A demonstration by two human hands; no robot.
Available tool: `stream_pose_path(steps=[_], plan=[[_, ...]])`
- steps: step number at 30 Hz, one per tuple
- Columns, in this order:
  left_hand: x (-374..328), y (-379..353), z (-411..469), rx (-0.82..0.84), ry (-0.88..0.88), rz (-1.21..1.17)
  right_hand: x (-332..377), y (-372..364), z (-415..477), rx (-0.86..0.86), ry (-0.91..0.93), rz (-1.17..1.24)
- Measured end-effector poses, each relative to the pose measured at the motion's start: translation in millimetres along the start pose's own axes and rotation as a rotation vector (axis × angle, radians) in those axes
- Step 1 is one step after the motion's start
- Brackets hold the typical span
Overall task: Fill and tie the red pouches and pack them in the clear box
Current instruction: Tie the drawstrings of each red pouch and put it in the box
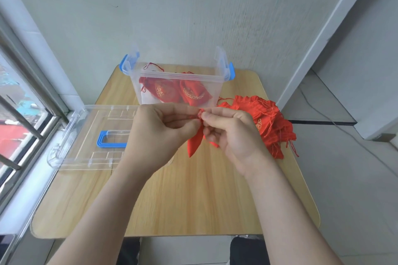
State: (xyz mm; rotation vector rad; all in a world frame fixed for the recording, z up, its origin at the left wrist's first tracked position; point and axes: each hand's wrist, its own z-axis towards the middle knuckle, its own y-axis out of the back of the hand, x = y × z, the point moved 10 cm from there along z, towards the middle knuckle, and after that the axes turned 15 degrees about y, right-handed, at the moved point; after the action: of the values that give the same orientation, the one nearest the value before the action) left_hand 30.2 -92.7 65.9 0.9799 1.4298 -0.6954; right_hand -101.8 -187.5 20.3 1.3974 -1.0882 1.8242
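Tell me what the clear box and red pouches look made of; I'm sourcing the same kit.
Clear box: glossy transparent plastic, apparently rigid; packed pouches show through its wall. Latches: opaque blue plastic. Red pouches: thin woven cloth, probably synthetic given the slight sheen; they crease softly in the pile, with gold print and thread drawstrings.

No readable text anywhere.

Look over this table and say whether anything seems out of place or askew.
The clear lid juts past the table's left edge, and the pile of red pouches spills slightly over the right edge. Either could slip off. Nothing looks damaged.
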Motion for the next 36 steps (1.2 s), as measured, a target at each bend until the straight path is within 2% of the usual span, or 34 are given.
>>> stream_pose_path(steps=[6, 8, 11, 15, 20, 22, 25, 27, 28, 30, 33, 34, 36], plan=[[-11, 10, 4, -0.224, -0.18, 0.225, -8, -3, 6, -0.036, -0.113, 0.089], [-12, 7, 4, -0.25, -0.211, 0.268, -9, -1, 7, -0.054, -0.108, 0.068], [-9, 0, 11, -0.186, -0.18, 0.323, -5, 7, 9, -0.047, -0.064, -0.063], [2, -12, 20, 0.047, -0.066, 0.332, 3, 14, 6, -0.001, 0.008, -0.284], [23, -22, 22, 0.168, 0.048, 0.523, 8, 9, 7, 0.09, 0.13, -0.512], [28, -25, 21, 0.186, 0.069, 0.629, 6, 7, 7, 0.12, 0.16, -0.585], [13, -22, 21, 0.057, -0.115, 0.719, 2, 7, 7, 0.112, 0.174, -0.659], [1, -14, 20, -0.047, -0.216, 0.634, 3, 12, 10, 0.071, 0.183, -0.674], [-1, -11, 21, -0.071, -0.202, 0.56, 4, 14, 12, 0.052, 0.18, -0.656], [8, -10, 26, -0.023, -0.035, 0.366, 5, 14, 13, 0.044, 0.174, -0.606], [36, -23, 25, 0.169, 0.348, -0.009, 8, 8, 14, 0.059, 0.193, -0.591], [40, -22, 25, 0.177, 0.406, -0.069, 8, 8, 14, 0.056, 0.202, -0.607], [40, -11, 28, 0.104, 0.408, -0.06, 8, 8, 15, 0.047, 0.212, -0.623]])
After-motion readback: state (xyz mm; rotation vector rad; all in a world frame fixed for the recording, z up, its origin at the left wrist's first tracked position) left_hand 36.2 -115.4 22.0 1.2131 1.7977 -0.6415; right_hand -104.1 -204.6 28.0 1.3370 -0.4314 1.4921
